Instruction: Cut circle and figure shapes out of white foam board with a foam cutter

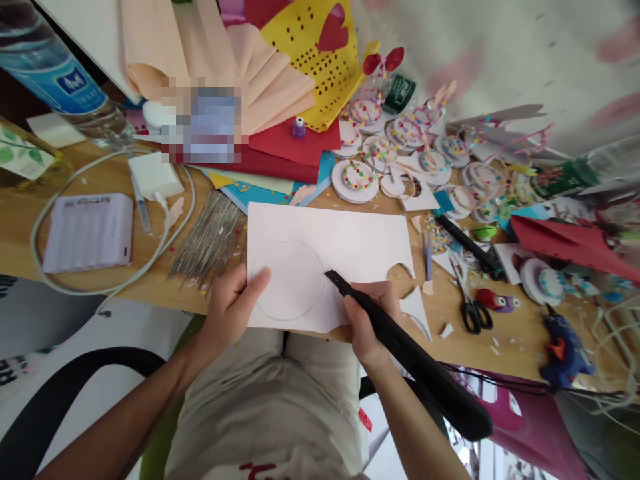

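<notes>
A white foam board (360, 233) lies at the table's front edge, partly overhanging it. A thin circle is drawn on its left part, and its right edge has a curved cut-out. My left hand (234, 299) pinches the board's left edge, thumb on top. In my right hand (369, 320) is a utility knife (415, 357) with a long black handle. Its dark tip rests at or just above the right side of the drawn circle; contact cannot be made out. The right-hand fingers are partly hidden behind the knife and against the board.
Scissors (473, 303), a blue glue gun (565, 350) and board scraps lie to the right. Decorated white discs (355, 181) crowd the back right. Thin metal sticks (210, 240), a white cable (37, 233) and a battery charger (89, 232) are on the left. A water bottle (65, 80) stands behind.
</notes>
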Demonstrator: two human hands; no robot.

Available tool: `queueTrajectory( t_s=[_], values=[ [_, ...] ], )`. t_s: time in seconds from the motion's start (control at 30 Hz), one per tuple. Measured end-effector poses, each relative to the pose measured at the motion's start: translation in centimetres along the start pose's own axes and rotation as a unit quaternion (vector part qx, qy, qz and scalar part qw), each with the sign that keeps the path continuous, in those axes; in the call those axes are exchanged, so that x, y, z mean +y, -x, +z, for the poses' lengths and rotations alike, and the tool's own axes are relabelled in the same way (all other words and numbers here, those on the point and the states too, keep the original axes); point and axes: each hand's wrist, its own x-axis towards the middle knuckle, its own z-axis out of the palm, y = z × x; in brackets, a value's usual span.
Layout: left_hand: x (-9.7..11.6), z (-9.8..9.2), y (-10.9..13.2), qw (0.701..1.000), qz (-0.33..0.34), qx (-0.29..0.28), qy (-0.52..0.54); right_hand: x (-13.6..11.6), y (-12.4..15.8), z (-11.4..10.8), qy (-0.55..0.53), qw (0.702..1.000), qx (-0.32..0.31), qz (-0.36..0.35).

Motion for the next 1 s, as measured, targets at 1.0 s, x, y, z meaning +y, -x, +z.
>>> queueTrajectory(
  t_s=[1.0],
  values=[
    [0.3,-0.3,-0.1,1.0,-0.011,0.0,0.023,-0.6,0.2,-2.0,-0.066,0.994,-0.066,0.062]
  ],
)
